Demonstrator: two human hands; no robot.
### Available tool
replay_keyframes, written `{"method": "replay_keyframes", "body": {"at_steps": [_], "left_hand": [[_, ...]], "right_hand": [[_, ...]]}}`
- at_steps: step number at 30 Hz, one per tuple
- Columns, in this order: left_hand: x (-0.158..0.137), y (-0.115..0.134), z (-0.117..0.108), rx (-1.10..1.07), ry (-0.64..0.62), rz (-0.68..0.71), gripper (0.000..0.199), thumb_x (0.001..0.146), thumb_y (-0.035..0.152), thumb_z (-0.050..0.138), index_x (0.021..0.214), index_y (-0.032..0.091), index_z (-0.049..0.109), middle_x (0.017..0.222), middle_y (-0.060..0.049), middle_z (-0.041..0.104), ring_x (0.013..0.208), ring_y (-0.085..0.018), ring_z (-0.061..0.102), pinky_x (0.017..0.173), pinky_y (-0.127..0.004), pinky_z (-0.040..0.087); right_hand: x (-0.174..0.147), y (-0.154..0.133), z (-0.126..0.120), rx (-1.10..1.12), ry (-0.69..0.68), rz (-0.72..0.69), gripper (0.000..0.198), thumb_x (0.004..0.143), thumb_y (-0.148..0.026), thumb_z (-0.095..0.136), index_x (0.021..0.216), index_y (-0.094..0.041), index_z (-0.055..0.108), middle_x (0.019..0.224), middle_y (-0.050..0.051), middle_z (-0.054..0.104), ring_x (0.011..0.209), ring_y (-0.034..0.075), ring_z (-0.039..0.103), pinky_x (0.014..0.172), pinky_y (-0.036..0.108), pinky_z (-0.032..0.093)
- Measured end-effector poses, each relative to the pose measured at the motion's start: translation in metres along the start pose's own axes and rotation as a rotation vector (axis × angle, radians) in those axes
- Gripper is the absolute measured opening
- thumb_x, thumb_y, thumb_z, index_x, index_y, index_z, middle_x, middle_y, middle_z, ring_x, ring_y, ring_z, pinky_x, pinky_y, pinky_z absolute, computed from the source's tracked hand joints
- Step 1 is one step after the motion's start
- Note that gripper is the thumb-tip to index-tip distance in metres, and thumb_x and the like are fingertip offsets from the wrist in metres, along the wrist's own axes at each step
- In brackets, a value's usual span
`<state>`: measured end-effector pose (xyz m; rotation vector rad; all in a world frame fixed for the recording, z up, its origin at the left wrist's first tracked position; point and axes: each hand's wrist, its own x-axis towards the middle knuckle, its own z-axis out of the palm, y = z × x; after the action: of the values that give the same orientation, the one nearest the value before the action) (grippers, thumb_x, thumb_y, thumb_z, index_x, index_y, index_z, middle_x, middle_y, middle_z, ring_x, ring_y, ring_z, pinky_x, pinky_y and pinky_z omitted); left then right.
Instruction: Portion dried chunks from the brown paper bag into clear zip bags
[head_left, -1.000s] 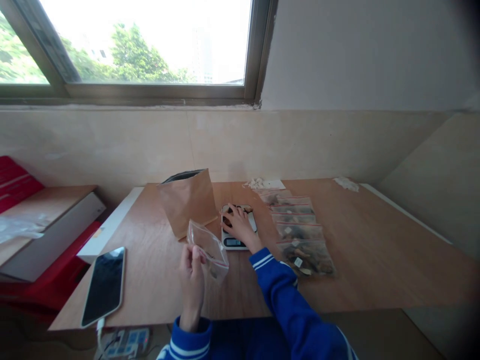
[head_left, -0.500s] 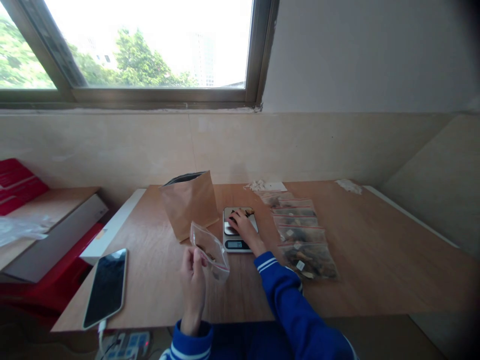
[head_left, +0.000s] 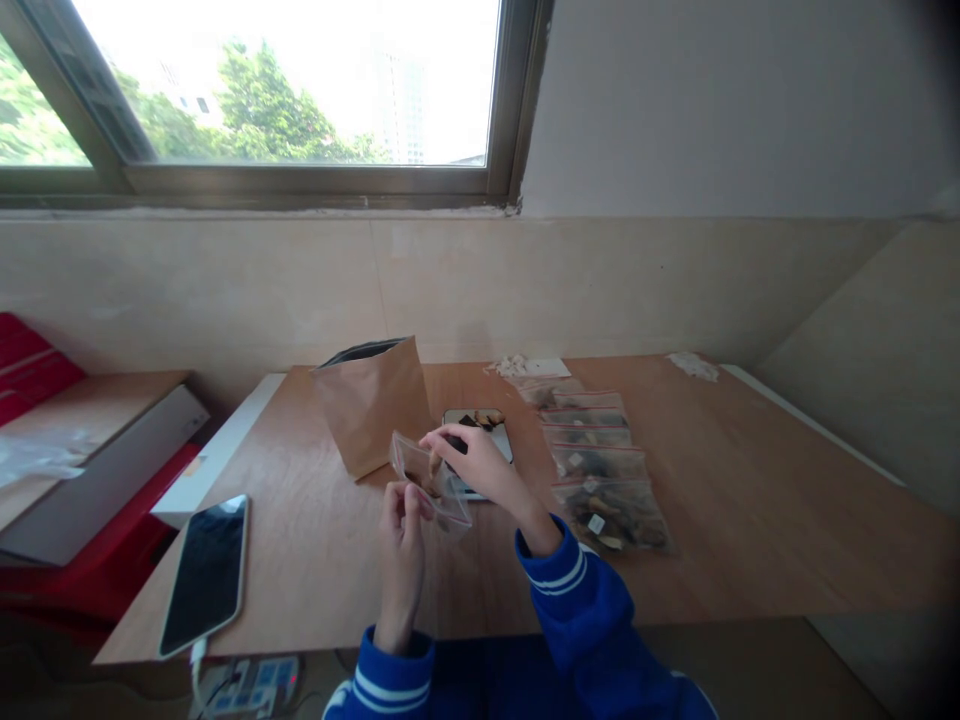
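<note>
My left hand (head_left: 405, 515) is closed on the near edge of a clear zip bag (head_left: 457, 505), held tilted above the table with its mouth apart. Brown dried pieces (head_left: 422, 484) show inside it. Over the bag's mouth, my right hand (head_left: 476, 460) has its fingertips bent together and pointing in; what they pinch is partly hidden. Behind that hand stands a small kitchen scale (head_left: 501, 438), with dark and tan dried pieces (head_left: 484, 418) on its plate. The hand covers most of its display.
A brown kraft pouch (head_left: 375, 405) stands open left of the scale. To the right lie several filled zip bags (head_left: 619, 515) in an overlapping column. A phone (head_left: 204, 575) on a charging cable is at the left edge. White scraps (head_left: 510, 366) lie near the wall.
My right hand has moved from the scale's plate toward me and left, to the zip bag's mouth. The bag, in my left hand, has shifted slightly right. Pieces remain on the scale.
</note>
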<state>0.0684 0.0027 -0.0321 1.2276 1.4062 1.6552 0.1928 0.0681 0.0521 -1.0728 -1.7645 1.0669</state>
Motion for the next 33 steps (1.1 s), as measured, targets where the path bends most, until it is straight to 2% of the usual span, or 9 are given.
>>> {"method": "replay_keyframes", "body": {"at_steps": [7,11,15,18,20,22,24,28,33], "left_hand": [[0.001,-0.004,0.007,-0.053,-0.033,-0.024,0.036,0.092,0.052,0.048,0.076,0.020,0.053,0.068,0.001,0.057,0.064,-0.014,0.056,0.063,-0.026,0.045],[-0.001,-0.004,0.011,-0.094,-0.027,-0.043,0.035,0.092,0.052,0.049,0.077,0.020,0.053,0.069,0.001,0.058,0.064,-0.014,0.057,0.063,-0.026,0.046],[-0.001,-0.002,0.013,-0.096,-0.011,-0.044,0.035,0.093,0.050,0.048,0.075,0.020,0.052,0.067,0.001,0.057,0.065,-0.015,0.056,0.065,-0.026,0.046],[0.000,0.000,0.014,-0.104,-0.011,-0.052,0.035,0.092,0.051,0.048,0.075,0.021,0.052,0.067,0.001,0.056,0.066,-0.015,0.056,0.066,-0.027,0.047],[-0.001,0.002,0.015,-0.095,-0.005,-0.056,0.036,0.092,0.052,0.049,0.074,0.021,0.052,0.066,0.001,0.056,0.065,-0.015,0.056,0.065,-0.026,0.046],[-0.002,0.004,0.016,-0.092,-0.006,-0.059,0.037,0.091,0.053,0.050,0.073,0.020,0.052,0.065,0.002,0.056,0.065,-0.015,0.055,0.065,-0.026,0.045],[-0.003,0.006,0.018,-0.096,-0.011,-0.064,0.038,0.090,0.054,0.050,0.072,0.020,0.052,0.065,0.002,0.055,0.064,-0.015,0.055,0.065,-0.026,0.045],[-0.005,0.008,0.021,-0.094,-0.019,-0.063,0.039,0.091,0.054,0.049,0.071,0.020,0.053,0.066,0.001,0.055,0.066,-0.016,0.056,0.065,-0.026,0.045],[-0.006,0.007,0.021,-0.094,-0.017,-0.056,0.038,0.092,0.052,0.049,0.072,0.020,0.053,0.066,0.001,0.054,0.064,-0.015,0.054,0.063,-0.025,0.044]], "right_hand": [[-0.002,0.002,0.011,-0.215,-0.024,-0.066,0.018,0.091,-0.026,0.054,0.085,-0.017,0.068,0.090,0.004,0.070,0.086,0.016,0.062,0.079,0.028,0.045],[-0.003,-0.003,0.014,-0.275,-0.072,-0.168,0.024,0.096,-0.025,0.049,0.087,-0.018,0.070,0.095,0.005,0.071,0.092,0.017,0.062,0.087,0.031,0.042],[0.010,0.017,0.001,-0.341,0.137,-0.252,0.028,0.099,-0.027,0.043,0.099,-0.022,0.071,0.108,0.005,0.069,0.108,0.017,0.058,0.098,0.032,0.039],[0.030,0.059,-0.012,-0.607,0.309,-0.107,0.028,0.096,-0.028,0.048,0.113,-0.021,0.069,0.134,0.012,0.055,0.130,0.025,0.044,0.108,0.040,0.030],[0.041,0.091,-0.019,-0.728,0.280,0.075,0.042,0.091,-0.036,0.056,0.131,-0.023,0.059,0.150,0.016,0.037,0.139,0.034,0.031,0.110,0.049,0.024],[0.049,0.119,-0.022,-0.772,0.211,0.206,0.054,0.089,-0.044,0.059,0.140,-0.027,0.050,0.154,0.015,0.031,0.140,0.038,0.027,0.108,0.054,0.024],[0.052,0.139,-0.024,-0.790,0.178,0.232,0.053,0.090,-0.045,0.056,0.139,-0.028,0.050,0.149,0.015,0.037,0.136,0.036,0.033,0.106,0.052,0.027],[0.053,0.160,-0.033,-0.748,0.261,0.113,0.034,0.091,-0.033,0.054,0.121,-0.020,0.063,0.121,0.015,0.057,0.114,0.028,0.049,0.099,0.040,0.036],[0.053,0.167,-0.051,-0.689,0.405,0.083,0.024,0.091,-0.022,0.048,0.105,-0.013,0.065,0.110,0.016,0.061,0.105,0.027,0.053,0.095,0.039,0.039]]}}
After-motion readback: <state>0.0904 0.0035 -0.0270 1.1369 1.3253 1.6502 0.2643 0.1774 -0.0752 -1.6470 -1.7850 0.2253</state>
